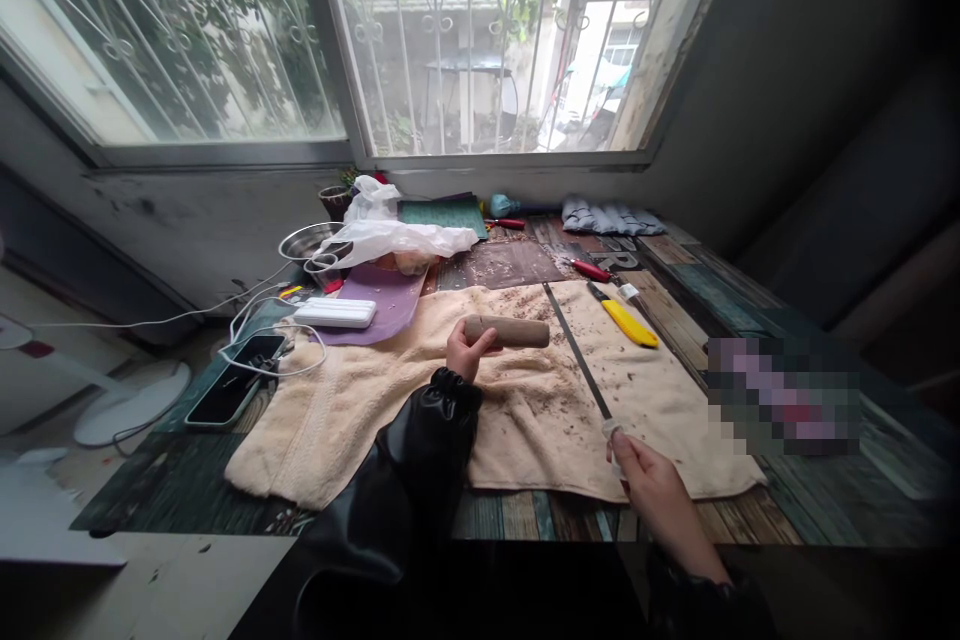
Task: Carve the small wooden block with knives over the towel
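My left hand (466, 352) is closed round the left end of a short brown wooden cylinder (517, 331), held level just above a cream towel (337, 410) strewn with wood shavings. My right hand (646, 476), near the towel's front edge, grips the taped near end of a long thin dark rod or blade (574, 348) that runs away across the towel toward the far side. A black sleeve covers my left forearm.
A yellow utility knife (628, 322) and red-handled tools (590, 269) lie right of the towel. To the left are a white power bank (335, 313), a phone (236, 378) with cables, a steel bowl (307, 242) and a plastic bag (390, 235). Barred window behind the table.
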Action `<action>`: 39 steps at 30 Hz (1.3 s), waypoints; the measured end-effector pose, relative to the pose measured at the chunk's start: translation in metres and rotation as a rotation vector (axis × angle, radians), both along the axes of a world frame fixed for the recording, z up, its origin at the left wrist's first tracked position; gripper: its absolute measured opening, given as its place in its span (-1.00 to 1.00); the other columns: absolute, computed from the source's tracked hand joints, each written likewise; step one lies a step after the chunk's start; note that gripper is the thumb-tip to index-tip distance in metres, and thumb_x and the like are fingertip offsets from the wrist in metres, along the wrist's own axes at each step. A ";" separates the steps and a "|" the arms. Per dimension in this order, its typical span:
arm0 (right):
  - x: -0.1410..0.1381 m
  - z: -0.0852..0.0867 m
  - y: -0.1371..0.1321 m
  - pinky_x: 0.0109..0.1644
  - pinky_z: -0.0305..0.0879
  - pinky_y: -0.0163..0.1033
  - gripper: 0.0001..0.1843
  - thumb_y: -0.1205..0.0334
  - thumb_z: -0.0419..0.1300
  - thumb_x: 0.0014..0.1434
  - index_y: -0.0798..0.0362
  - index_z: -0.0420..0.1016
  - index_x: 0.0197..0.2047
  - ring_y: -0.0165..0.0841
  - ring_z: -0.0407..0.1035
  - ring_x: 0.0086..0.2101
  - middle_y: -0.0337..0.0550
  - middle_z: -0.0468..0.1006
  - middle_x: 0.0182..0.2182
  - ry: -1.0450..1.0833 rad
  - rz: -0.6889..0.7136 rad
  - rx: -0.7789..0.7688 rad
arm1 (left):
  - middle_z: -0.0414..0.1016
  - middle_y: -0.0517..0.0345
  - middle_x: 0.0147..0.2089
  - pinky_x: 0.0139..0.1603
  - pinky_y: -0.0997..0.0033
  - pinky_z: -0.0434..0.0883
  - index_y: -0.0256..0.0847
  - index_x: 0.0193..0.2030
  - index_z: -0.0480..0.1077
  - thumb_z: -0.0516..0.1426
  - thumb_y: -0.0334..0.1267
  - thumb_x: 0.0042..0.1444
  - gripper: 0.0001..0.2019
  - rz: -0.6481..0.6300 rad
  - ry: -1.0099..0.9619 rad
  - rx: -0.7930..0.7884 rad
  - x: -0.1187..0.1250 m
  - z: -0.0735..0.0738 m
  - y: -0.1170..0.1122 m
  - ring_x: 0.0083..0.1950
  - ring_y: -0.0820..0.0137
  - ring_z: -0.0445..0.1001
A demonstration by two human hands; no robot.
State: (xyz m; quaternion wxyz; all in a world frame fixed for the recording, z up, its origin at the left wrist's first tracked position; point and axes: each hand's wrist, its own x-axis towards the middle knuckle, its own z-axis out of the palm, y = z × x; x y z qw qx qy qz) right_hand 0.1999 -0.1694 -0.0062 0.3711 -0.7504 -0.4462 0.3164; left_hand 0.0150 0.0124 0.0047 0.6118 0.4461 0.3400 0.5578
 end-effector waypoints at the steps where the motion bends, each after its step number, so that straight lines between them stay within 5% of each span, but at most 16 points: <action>1: -0.002 0.001 0.001 -0.55 0.04 -0.40 -0.56 -0.12 -0.14 -0.03 0.07 0.23 -0.58 -0.48 0.08 -0.63 -0.31 0.17 -0.73 -0.024 0.002 0.003 | 0.31 0.24 -0.45 -0.40 0.35 0.44 -0.30 -0.32 0.19 0.21 -0.18 -0.30 -0.60 -0.002 0.005 0.004 0.000 -0.001 0.000 -0.45 0.49 0.36; 9: -0.020 0.014 0.007 -0.50 0.06 -0.40 -0.56 -0.08 -0.19 0.02 0.07 0.24 -0.58 -0.44 0.16 -0.58 -0.26 0.25 -0.70 -0.165 0.012 0.020 | 0.23 0.28 -0.47 -0.38 0.33 0.45 -0.29 -0.35 0.17 0.20 -0.23 -0.27 -0.65 -0.054 0.037 0.031 0.000 -0.005 -0.001 -0.45 0.52 0.33; 39: -0.018 0.010 0.002 -0.49 0.08 -0.40 -0.57 -0.10 -0.18 0.01 0.06 0.21 -0.60 -0.45 0.15 -0.59 -0.28 0.22 -0.71 -0.131 0.007 0.017 | 0.20 0.28 -0.42 -0.40 0.36 0.45 -0.23 -0.27 0.15 0.20 -0.21 -0.28 -0.59 -0.050 0.043 0.016 0.002 -0.008 -0.001 -0.43 0.53 0.31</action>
